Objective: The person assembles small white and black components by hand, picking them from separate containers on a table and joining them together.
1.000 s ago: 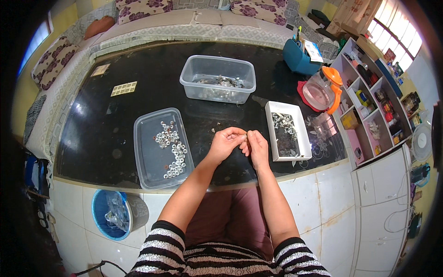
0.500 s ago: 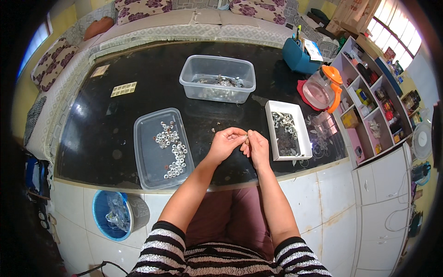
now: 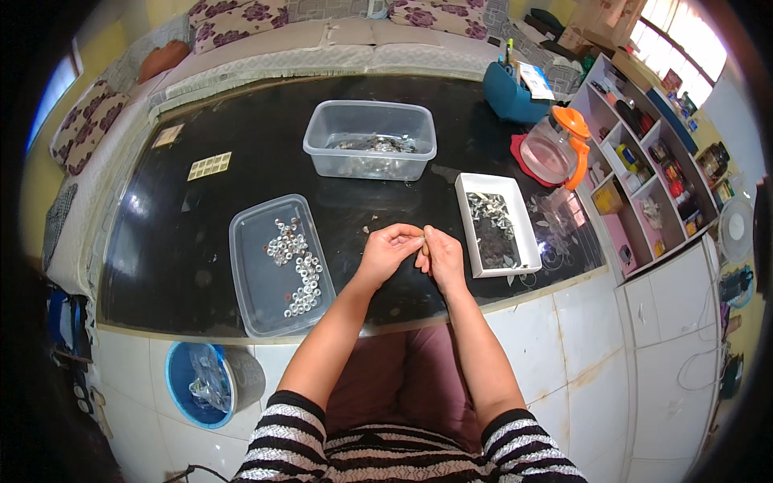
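Hands (image 3: 386, 253) together, a tiny half-hidden piece (image 3: 424, 240) between them.

The piece (image 3: 423, 240) is tiny, pinched between fingertips (image 3: 413, 244) and mostly hidden, its shape unclear. At nine o'clock from it lies a shallow clear tray (image 3: 251, 278), flat, with pale rings (image 3: 306, 288) in two clusters, toward its one and four o'clock. At three o'clock, an open white box (image 3: 527, 229) holds dark and pale chips (image 3: 491, 211); at eleven, an upright clear tub (image 3: 370, 119) holds mixed bits (image 3: 383, 146)
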The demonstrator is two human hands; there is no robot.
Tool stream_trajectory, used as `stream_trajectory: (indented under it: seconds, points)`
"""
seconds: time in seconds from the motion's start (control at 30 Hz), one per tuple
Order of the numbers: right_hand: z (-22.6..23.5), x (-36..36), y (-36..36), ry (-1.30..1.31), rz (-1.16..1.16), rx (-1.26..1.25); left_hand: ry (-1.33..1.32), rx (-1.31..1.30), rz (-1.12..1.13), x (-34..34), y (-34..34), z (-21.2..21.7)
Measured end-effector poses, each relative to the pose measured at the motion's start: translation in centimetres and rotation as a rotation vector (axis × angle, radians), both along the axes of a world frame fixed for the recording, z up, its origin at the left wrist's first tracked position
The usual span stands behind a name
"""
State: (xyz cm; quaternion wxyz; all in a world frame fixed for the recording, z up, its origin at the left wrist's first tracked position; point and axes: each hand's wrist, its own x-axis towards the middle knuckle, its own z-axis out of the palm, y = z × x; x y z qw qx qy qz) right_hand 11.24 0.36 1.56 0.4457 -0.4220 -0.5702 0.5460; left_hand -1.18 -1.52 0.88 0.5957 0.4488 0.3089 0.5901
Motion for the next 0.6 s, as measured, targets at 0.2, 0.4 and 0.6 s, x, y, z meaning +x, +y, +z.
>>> stream_trajectory:
  seconds: [0.2,0.4,0.6]
  points:
    - [-0.6,0.0,0.1,0.077,0.035,-0.008,0.116,-0.055,0.091,0.1,0.2,-0.4]
    - [-1.3,0.1,0.3,0.083,0.029,0.032,0.09,-0.081,0.207,0.3,0.1,0.1]
    - [-1.0,0.2,-0.1,0.065,0.042,0.037,0.119,-0.082,0.252,0.4,-0.2,0.5]
